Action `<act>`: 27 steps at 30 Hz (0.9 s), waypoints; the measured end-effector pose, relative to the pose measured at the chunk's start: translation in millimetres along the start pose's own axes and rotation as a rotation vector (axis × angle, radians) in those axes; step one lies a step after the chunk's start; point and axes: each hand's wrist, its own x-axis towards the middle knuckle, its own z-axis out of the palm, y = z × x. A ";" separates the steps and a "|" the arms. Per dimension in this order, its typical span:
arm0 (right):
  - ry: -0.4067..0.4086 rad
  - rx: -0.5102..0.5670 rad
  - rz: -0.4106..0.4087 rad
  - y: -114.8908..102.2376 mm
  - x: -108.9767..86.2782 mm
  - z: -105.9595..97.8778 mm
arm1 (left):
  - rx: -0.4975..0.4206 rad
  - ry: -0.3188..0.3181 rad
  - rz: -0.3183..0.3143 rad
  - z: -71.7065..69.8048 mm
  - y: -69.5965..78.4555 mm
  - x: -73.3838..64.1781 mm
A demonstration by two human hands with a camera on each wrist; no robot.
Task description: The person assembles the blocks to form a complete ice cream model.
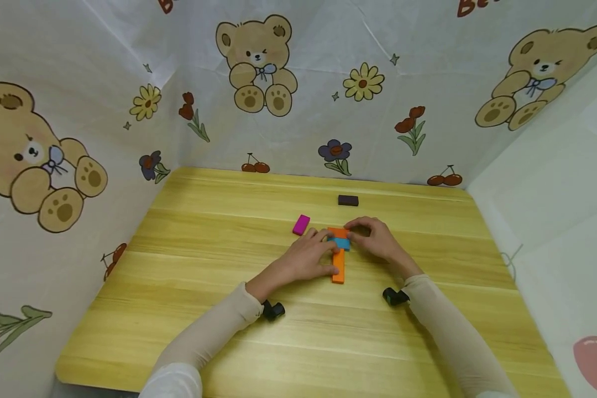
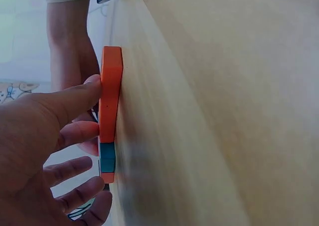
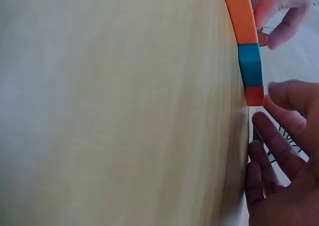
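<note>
A long orange block (image 1: pixel 338 266), a blue block (image 1: pixel 342 243) and another orange block (image 1: pixel 337 232) lie together on the wooden table in a T shape, the long one as its stem. My left hand (image 1: pixel 308 257) is at their left side. Its thumb and index finger touch the long block's side in the left wrist view, while the other fingers are spread loosely. At the right end of the crossbar is my right hand (image 1: pixel 375 237), thumb and index fingertips right by the far orange block (image 3: pixel 254 96). Its remaining fingers are bent loosely and hold nothing.
A magenta block (image 1: pixel 301 224) lies left of the T, beyond my left hand. Farther back is a dark brown block (image 1: pixel 348 200). The wooden table (image 1: pixel 204 221) meets a bear-printed curtain (image 1: pixel 303 132) at the back and left. Black wrist cameras sit under both sleeves.
</note>
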 end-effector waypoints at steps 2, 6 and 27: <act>0.026 0.003 0.013 2.9 1.6 -1.4 | -0.018 -0.008 -0.014 0.9 -0.5 -0.4; 0.113 -0.049 0.042 12.0 8.8 -7.4 | -0.058 -0.010 -0.028 3.9 -1.1 -1.2; 0.220 0.057 0.241 23.0 75.0 -20.2 | -0.033 0.017 -0.023 6.1 -5.2 -0.4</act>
